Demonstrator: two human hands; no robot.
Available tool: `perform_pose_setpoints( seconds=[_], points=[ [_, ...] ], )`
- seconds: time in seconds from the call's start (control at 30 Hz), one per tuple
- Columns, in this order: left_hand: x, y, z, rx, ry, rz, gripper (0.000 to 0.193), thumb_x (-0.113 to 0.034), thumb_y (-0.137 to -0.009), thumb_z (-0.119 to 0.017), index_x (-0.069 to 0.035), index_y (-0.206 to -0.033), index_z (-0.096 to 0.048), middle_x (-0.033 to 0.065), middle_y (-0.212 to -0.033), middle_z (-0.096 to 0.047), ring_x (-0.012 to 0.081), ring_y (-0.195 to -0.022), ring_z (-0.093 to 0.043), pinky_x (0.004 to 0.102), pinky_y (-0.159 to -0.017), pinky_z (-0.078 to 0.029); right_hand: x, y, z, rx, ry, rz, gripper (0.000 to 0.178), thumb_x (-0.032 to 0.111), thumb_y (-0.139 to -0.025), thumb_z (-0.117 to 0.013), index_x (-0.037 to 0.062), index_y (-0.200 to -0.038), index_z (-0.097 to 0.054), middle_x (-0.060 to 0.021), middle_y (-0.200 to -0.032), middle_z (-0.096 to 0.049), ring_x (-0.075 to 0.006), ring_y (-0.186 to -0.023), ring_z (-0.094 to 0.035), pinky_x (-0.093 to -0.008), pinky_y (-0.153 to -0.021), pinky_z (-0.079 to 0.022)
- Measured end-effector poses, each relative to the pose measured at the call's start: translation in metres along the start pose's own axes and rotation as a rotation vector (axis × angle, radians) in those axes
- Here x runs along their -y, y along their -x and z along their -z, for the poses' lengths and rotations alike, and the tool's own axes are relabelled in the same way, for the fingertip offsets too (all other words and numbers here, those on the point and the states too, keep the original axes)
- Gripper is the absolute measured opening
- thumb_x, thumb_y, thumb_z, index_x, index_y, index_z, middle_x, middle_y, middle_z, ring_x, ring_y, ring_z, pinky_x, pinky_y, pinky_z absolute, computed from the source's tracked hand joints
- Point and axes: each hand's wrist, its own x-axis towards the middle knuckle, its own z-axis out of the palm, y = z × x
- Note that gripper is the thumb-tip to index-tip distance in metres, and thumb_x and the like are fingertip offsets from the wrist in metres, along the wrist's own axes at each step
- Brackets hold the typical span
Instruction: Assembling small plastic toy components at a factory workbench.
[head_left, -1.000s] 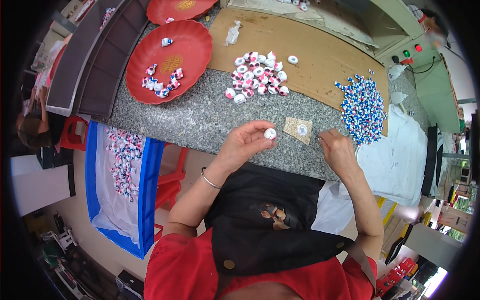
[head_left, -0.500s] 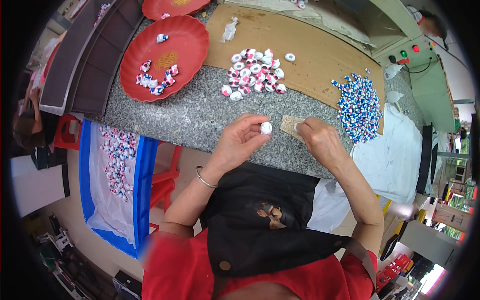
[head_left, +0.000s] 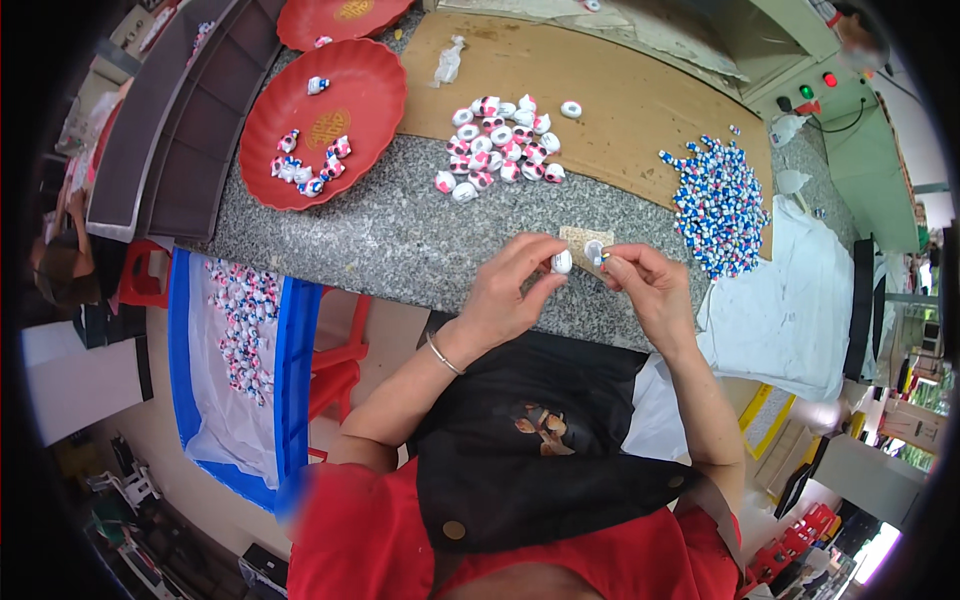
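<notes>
While the left hand [head_left: 508, 296] pinches a smooth, rounded white piece [head_left: 562, 262] between thumb and fingers over the speckled stone counter [head_left: 385, 245], the right hand [head_left: 655, 288] closes its fingertips on a tiny blue-tinged piece [head_left: 605, 258], just beside the white one. A pale round disc [head_left: 593, 250] overlaps a grainy tan pad [head_left: 574, 235] there; whether the right hand grips it too, one cannot tell. Beyond lie glossy white-and-pink rounded pieces [head_left: 500, 145], near flat brown cardboard [head_left: 620, 135]; rightward, small blue-and-white pieces [head_left: 722, 210] form a dense heap. Leftward sits a scalloped red plate [head_left: 285, 115].
</notes>
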Motion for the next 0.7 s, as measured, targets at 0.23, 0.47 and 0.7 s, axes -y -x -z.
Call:
perform_pose_setpoints(
  seconds=[0.23,0.47,0.7],
  points=[
    [-0.010,-0.001,0.000,0.211,0.011,-0.094,0.032,0.000,-0.086,-0.067,0.001,-0.117,-0.062,0.0121,-0.106,-0.063,0.0174,-0.083,-0.066,0.0281,-0.070,-0.054,0.008,0.020,0.003,0.092,-0.189,-0.183,0.012,0.009,-0.091,-0.067,-0.0005,-0.098,-0.069,-0.0034,-0.080,-0.068,-0.0087,-0.070,-0.062,-0.0231,-0.063,-0.050],
    [-0.013,0.008,-0.006,0.389,0.636,0.407,0.030,-0.013,-0.102,-0.049,0.002,-0.125,-0.060,0.0051,-0.093,-0.065,0.0122,-0.079,-0.065,0.0258,-0.071,-0.054,0.016,0.030,-0.005,0.064,0.289,0.479,0.011,-0.003,-0.085,-0.067,-0.0025,-0.096,-0.069,-0.0101,-0.082,-0.068,-0.0147,-0.073,-0.066,-0.0255,-0.063,-0.052],
    [0.007,0.018,-0.022,0.300,0.992,0.628,0.036,-0.023,-0.104,-0.047,0.000,-0.130,-0.057,0.0064,-0.096,-0.066,0.0109,-0.081,-0.063,0.0274,-0.078,-0.053,0.003,0.020,-0.003,0.125,0.180,0.192,0.015,0.005,-0.095,-0.058,-0.0028,-0.102,-0.069,-0.0078,-0.088,-0.065,-0.0136,-0.079,-0.064,-0.0259,-0.070,-0.052]
  ],
)
